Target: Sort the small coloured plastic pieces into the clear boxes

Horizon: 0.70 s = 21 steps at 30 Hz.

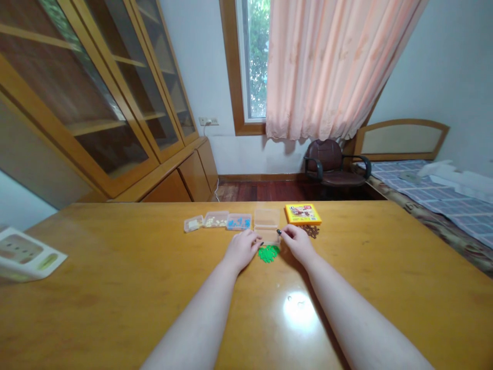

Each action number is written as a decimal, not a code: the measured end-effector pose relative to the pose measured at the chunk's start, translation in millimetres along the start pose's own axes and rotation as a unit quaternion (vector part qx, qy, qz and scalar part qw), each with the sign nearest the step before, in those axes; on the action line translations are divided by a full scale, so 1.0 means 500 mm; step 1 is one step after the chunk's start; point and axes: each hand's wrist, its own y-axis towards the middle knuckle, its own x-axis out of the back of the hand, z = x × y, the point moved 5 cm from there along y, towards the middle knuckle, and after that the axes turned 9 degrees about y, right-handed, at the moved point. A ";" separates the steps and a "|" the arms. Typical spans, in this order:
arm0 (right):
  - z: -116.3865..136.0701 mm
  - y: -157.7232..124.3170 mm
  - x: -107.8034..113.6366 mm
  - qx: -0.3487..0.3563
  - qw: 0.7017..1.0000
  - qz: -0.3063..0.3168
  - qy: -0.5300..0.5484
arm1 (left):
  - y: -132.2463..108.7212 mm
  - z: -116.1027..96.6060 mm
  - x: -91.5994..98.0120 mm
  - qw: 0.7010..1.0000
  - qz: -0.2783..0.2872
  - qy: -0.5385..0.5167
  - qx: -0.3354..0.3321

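Note:
A clear plastic box (265,236) with its lid (266,218) raised stands between my hands, and it looks empty. My left hand (242,250) is at its left front corner, fingers bent over the edge. At the right side, my right hand (298,243) has thumb and fingers pinched on the box's rim. Small green pieces (268,253) lie in a loose pile just in front of the box. Brown pieces (313,232) are spread beyond my right hand, partly hidden by it.
Left of my hands stand clear boxes with blue pieces (239,222) and cream pieces (215,221), plus a smaller box (193,223). A yellow box (303,214) lies at the back right of the wooden table (134,288). A white object (29,254) stands at the left edge.

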 end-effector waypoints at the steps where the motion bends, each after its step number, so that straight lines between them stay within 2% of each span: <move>1: 0.001 -0.002 -0.003 0.000 0.999 0.035 -0.011 | 0.005 0.002 -0.004 1.000 0.002 0.001 0.007; 4: -0.006 -0.006 -0.008 -0.014 0.994 0.107 -0.033 | 0.014 0.010 -0.016 0.999 0.001 0.009 0.031; 9: -0.015 -0.008 -0.011 -0.031 0.984 0.169 -0.043 | 0.013 0.013 -0.018 0.999 -0.014 0.001 0.036; 12: -0.010 -0.007 -0.008 -0.029 0.982 0.170 -0.075 | 0.010 0.010 -0.009 0.999 -0.027 -0.007 0.030; 16: 0.000 -0.006 -0.013 -0.025 0.977 0.162 -0.133 | 0.009 0.006 -0.009 1.000 -0.011 0.003 0.000; 21: 0.020 -0.013 -0.029 0.009 0.962 0.189 -0.196 | 0.011 0.013 -0.015 1.000 -0.006 0.010 0.008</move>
